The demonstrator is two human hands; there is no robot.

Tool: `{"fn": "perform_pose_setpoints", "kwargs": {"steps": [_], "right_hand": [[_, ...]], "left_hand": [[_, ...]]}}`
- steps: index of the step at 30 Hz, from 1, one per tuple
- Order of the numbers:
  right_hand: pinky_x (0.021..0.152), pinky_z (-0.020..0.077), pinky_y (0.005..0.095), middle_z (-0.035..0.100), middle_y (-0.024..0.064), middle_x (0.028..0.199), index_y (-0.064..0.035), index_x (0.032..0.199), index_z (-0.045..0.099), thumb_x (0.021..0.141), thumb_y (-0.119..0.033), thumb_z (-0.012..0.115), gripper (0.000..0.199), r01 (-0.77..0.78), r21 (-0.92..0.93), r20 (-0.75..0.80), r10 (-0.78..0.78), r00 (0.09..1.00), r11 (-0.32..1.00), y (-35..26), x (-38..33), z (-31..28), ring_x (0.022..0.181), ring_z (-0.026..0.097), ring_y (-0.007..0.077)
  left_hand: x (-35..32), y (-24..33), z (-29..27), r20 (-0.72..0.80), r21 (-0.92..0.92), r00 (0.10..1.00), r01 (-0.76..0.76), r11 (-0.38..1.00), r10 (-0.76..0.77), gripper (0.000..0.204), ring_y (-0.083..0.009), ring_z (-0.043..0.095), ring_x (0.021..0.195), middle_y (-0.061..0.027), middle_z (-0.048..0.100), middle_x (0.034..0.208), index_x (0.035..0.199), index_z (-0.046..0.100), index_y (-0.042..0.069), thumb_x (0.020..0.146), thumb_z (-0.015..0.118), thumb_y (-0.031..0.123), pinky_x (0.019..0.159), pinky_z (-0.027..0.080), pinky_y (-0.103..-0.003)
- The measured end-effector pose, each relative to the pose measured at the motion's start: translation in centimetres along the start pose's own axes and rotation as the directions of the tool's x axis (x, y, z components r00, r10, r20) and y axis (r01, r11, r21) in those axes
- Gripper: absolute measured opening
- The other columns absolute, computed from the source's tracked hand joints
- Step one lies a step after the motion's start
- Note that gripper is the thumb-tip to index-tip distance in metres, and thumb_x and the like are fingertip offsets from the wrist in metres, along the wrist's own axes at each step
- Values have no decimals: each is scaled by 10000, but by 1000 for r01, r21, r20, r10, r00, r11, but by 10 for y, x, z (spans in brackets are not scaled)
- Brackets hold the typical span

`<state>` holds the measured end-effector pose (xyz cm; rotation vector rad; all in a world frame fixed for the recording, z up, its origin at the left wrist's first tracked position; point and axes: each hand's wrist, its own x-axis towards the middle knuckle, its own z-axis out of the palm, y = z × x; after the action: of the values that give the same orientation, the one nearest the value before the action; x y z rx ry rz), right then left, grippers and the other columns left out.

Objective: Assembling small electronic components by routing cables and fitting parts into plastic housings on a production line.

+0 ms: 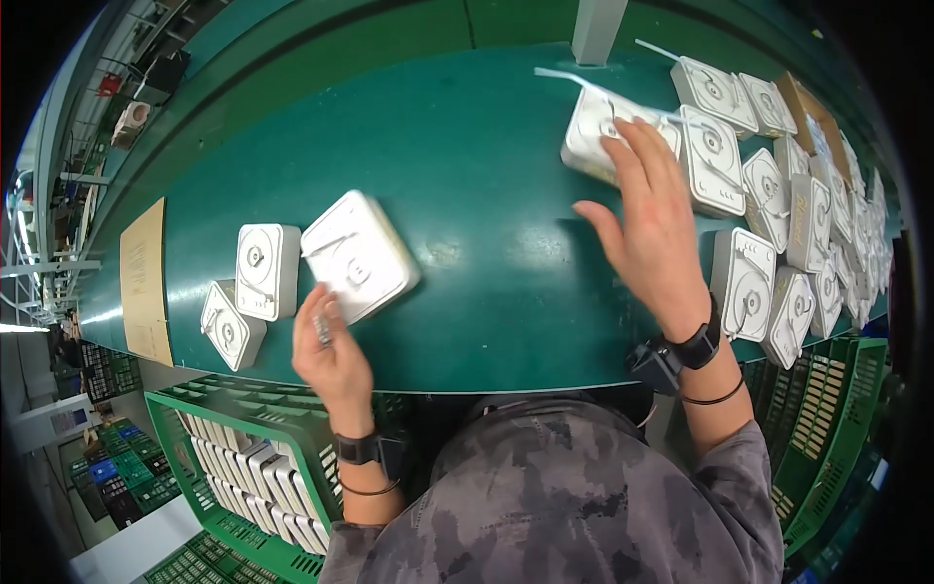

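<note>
While a white, rounded-square plastic turntable-shaped box (360, 243) sits left of centre over the green tabletop (477, 311), the loosely curled left hand (333, 362) meets its near edge, grip uncertain; the right hand (654, 229), fingers spread, partly covers a matching white box (588, 136).

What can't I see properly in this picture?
Head view: part of the white box, under the right hand.
Head view: the floor of the left crate, under packed things.
Head view: part of the right crate, behind the sleeve.
Head view: details on the far boxes, too small near the right rim.
</note>
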<state>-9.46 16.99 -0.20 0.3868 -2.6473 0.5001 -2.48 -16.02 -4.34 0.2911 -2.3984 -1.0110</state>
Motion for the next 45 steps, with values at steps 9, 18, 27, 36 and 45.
{"fn": "perform_pose_setpoints", "kwargs": {"steps": [9, 18, 27, 36, 45], "right_hand": [[1073, 430, 475, 523, 192, 1379, -8, 1201, 592, 739, -106, 816, 524, 53, 491, 76, -103, 992, 870, -53, -5, 41, 1291, 488, 405], [1081, 418, 491, 507, 152, 1390, -55, 1192, 610, 718, -110, 827, 524, -21, 314, 237, -57, 970, 949, -31, -49, -7, 1357, 438, 397], [1081, 413, 496, 527, 158, 1387, -27, 1020, 650, 738, -108, 822, 340, -68, 590, 210, -72, 975, 805, -43, -51, -35, 1364, 434, 408], [1077, 394, 436, 631, 146, 1297, -14, 828, 630, 813, -5, 731, 103, -243, 774, 201, 137, 970, 584, -28, -64, -41, 1287, 529, 334], [1049, 404, 454, 648, 130, 1229, -18, 854, 660, 764, -44, 789, 159, -292, 735, 278, 122, 953, 612, -38, -85, -44, 1246, 526, 355]], "left_hand": [[-28, 65, 44, 336, -331, 937, 21, 943, 97, 182, -180, 673, 789, -143, 716, 958, 1039, 695, -51, 1002, 607, 104, 722, 516, -286], [-38, 79, 30, 905, -382, 419, 877, 291, -75, 125, -29, 374, 496, -102, 601, 917, 1002, 589, 6, 989, 604, 129, 442, 284, -202], [-54, 98, 33, 974, -223, 223, 896, 385, 43, 99, -17, 409, 563, -22, 608, 878, 1049, 591, 31, 964, 562, 73, 491, 304, -195], [-60, 101, 35, 886, -397, 451, 858, 325, -110, 201, -11, 392, 506, -73, 691, 883, 1078, 659, -24, 1007, 628, 162, 455, 278, -194], [-64, 99, 49, 808, -539, 582, 793, 283, -92, 187, -41, 378, 480, -47, 613, 766, 1022, 640, -33, 1015, 605, 151, 430, 270, -233]]}}
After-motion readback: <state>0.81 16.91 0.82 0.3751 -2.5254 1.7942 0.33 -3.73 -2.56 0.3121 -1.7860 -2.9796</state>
